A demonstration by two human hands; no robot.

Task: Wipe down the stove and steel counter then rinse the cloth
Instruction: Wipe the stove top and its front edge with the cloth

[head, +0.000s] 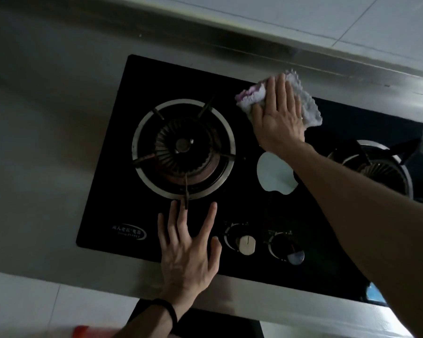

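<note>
A black glass gas stove [244,132] is set into the steel counter [47,132]. My right hand [280,115] lies flat, fingers straight, pressing a pale cloth with a purple edge [308,106] onto the glass at the stove's back edge, between the two burners. My left hand [188,250] rests spread and flat on the stove's front, just below the left burner [183,148], holding nothing. The right burner [374,167] is partly hidden by my right forearm.
Two control knobs [247,243] [296,256] sit at the stove's front, right of my left hand. A bright reflection [271,174] shows on the glass. A steel upstand and tiled wall [303,18] run behind the counter. Bare steel extends left of the stove.
</note>
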